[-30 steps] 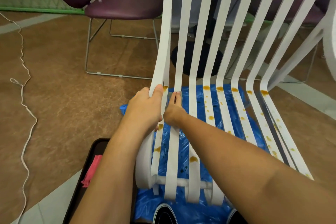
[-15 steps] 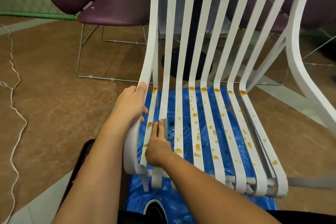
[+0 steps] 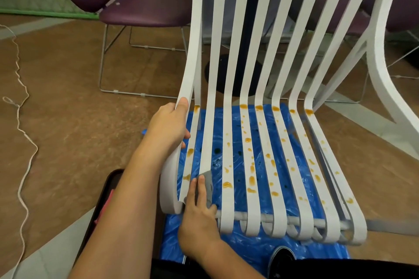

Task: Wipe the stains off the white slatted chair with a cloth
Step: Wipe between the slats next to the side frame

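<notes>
The white slatted chair [image 3: 281,165] stands in front of me, its seat slats dotted with several orange-brown stains [image 3: 251,180]. My left hand [image 3: 169,125] grips the chair's left side rail where the seat bends up into the back. My right hand [image 3: 199,215] presses a small grey cloth [image 3: 208,184] onto the front part of the second slat from the left. That slat looks free of stains above the cloth. The slat to its left carries stains.
A blue plastic sheet [image 3: 249,249] lies under the chair on the brown floor. A dark tray [image 3: 106,190] with a pink cloth [image 3: 106,206] sits at my lower left. Purple chairs [image 3: 145,0] stand behind, and a white cord [image 3: 22,120] runs along the left.
My right hand has slid the cloth down the slat from the seat's back bend toward the front edge. My left hand stays on the side rail. The view has pulled back.
</notes>
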`<state>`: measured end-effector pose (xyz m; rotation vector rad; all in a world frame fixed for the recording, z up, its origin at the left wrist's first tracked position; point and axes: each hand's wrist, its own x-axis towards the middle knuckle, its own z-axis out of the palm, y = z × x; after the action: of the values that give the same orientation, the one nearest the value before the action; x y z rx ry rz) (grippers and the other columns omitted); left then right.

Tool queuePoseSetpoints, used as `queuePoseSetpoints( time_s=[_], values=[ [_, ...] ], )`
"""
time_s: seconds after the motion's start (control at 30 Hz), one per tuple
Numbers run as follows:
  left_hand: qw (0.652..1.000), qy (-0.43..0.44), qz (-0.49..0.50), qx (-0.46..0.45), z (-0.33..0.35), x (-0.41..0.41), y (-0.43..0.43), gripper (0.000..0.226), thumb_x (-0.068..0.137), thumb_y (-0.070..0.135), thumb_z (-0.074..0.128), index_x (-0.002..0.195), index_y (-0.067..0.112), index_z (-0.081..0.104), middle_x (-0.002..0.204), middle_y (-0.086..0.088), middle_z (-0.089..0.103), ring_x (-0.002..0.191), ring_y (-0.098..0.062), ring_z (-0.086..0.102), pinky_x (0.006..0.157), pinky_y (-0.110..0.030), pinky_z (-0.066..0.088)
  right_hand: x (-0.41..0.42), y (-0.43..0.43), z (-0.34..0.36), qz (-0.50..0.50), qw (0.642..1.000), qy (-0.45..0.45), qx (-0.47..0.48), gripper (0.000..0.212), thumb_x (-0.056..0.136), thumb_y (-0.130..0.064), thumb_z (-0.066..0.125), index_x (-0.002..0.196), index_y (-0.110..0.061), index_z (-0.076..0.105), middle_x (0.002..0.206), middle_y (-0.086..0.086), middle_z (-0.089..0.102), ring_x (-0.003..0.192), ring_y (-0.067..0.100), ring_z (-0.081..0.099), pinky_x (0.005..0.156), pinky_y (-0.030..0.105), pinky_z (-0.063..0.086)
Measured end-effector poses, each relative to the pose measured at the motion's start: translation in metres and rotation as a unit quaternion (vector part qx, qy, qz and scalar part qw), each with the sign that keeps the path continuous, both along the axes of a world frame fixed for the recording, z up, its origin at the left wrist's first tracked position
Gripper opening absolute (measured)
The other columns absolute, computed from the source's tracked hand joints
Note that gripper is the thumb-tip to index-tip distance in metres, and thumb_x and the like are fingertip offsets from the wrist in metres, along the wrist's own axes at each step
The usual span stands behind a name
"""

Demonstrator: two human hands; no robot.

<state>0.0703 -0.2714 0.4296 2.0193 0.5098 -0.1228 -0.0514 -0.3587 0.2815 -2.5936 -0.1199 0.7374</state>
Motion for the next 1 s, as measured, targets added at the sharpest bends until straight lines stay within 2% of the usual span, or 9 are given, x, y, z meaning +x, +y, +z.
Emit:
queuePoseSetpoints(
  time_s=[0.17, 0.27, 0.37, 0.47, 0.57, 0.67, 0.8, 1.0],
  values=[
    [1.0, 0.005, -0.003, 0.0, -0.001, 0.0, 0.001, 0.036, 0.107, 0.052, 0.029, 0.117, 0.025, 0.05, 0.082, -0.008, 0.065, 0.062, -0.015, 0.059, 0.047, -0.023, 0.046, 0.013, 0.002, 0.001, -0.024, 0.999, 0.0, 0.034, 0.098, 0.089, -0.019, 0.052, 0.154, -0.012, -0.021, 0.156, -0.004, -0.037, 0.13, 0.041, 0.03, 0.105, 0.042, 0.038],
    [1.0, 0.008, -0.003, 0.002, -0.002, 0.0, 0.001, 0.036, 0.107, 0.052, 0.029, 0.118, 0.024, 0.049, 0.081, -0.007, 0.065, 0.06, -0.014, 0.058, 0.043, -0.02, 0.045, 0.047, 0.0, -0.008, -0.025, 0.999, 0.002, 0.046, 0.094, 0.092, -0.019, 0.053, 0.155, -0.009, -0.016, 0.158, -0.002, -0.034, 0.142, 0.043, 0.018, 0.11, 0.045, 0.03],
    [1.0, 0.012, -0.004, 0.0, -0.002, 0.001, 0.001, 0.039, 0.107, 0.053, 0.028, 0.118, 0.024, 0.05, 0.078, -0.006, 0.066, 0.057, -0.014, 0.057, 0.04, -0.019, 0.044, 0.092, 0.004, -0.014, -0.038, 0.999, 0.006, 0.038, 0.085, 0.095, -0.019, 0.049, 0.157, -0.012, -0.008, 0.158, -0.007, -0.033, 0.145, 0.041, 0.015, 0.112, 0.047, 0.029],
    [1.0, 0.017, -0.008, -0.02, -0.002, 0.002, 0.001, 0.043, 0.107, 0.053, 0.029, 0.124, 0.022, 0.052, 0.076, -0.006, 0.066, 0.055, -0.014, 0.055, 0.04, -0.019, 0.044, 0.134, 0.003, -0.011, -0.048, 0.998, 0.018, 0.022, 0.093, 0.094, -0.016, 0.053, 0.156, -0.017, -0.015, 0.158, -0.009, -0.033, 0.145, 0.043, 0.014, 0.113, 0.047, 0.03],
    [0.998, 0.03, -0.014, -0.062, -0.003, 0.004, 0.004, 0.047, 0.107, 0.054, 0.031, 0.132, 0.021, 0.053, 0.074, -0.007, 0.067, 0.053, -0.015, 0.054, 0.047, -0.024, 0.048, 0.176, -0.001, -0.012, -0.05, 0.998, 0.025, 0.024, 0.091, 0.095, -0.013, 0.05, 0.156, -0.019, -0.017, 0.159, -0.01, -0.032, 0.146, 0.046, 0.01, 0.114, 0.047, 0.029],
    [0.993, 0.046, -0.014, -0.112, -0.004, 0.005, 0.009, 0.047, 0.106, 0.054, 0.034, 0.132, 0.021, 0.054, 0.072, -0.006, 0.066, 0.049, -0.014, 0.053, 0.044, -0.024, 0.048, 0.21, -0.001, -0.013, -0.035, 0.999, 0.026, 0.004, 0.094, 0.094, -0.014, 0.053, 0.155, -0.019, -0.019, 0.159, -0.006, -0.033, 0.147, 0.044, 0.013, 0.114, 0.046, 0.03],
    [0.987, 0.046, -0.02, -0.151, -0.005, 0.005, 0.012, 0.044, 0.105, 0.054, 0.036, 0.122, 0.021, 0.06, 0.062, 0.0, 0.063, 0.048, -0.013, 0.052, 0.044, -0.023, 0.048, 0.248, 0.0, -0.013, -0.035, 0.999, 0.013, -0.002, 0.09, 0.095, -0.01, 0.047, 0.155, -0.019, -0.019, 0.159, -0.004, -0.031, 0.145, 0.043, 0.02, 0.113, 0.047, 0.035],
    [0.988, 0.034, -0.022, -0.151, -0.007, 0.006, 0.013, 0.042, 0.106, 0.053, 0.037, 0.117, 0.021, 0.061, 0.058, 0.003, 0.062, 0.05, -0.012, 0.053, 0.047, -0.022, 0.047, 0.285, 0.002, -0.012, -0.038, 0.999, 0.011, -0.032, 0.089, 0.096, -0.007, 0.047, 0.155, -0.018, -0.018, 0.159, -0.002, -0.031, 0.143, 0.042, 0.023, 0.111, 0.044, 0.037]
  ],
)
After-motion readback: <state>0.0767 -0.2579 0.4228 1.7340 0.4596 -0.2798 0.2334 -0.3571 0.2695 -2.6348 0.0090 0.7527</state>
